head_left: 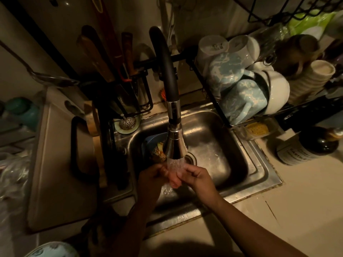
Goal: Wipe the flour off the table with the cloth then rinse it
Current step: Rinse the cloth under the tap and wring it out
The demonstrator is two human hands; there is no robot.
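Both hands meet under the running water of the tap head (175, 145), over the steel sink (209, 145). My left hand (152, 179) reaches in from the lower left, its fingers stretched toward the right under the stream. My right hand (196, 178) comes from the lower right with its fingers curled over the left hand's fingertips. I see no cloth between or near the hands. The light is dim and the water blurs the fingertips.
A blue bowl with food scraps (156, 145) lies in the sink's left side near the drain (190, 158). A dish rack with cups and bowls (241, 86) stands at the back right. A dark bottle (306, 147) is on the counter at right. Cutting boards (61, 154) lean at left.
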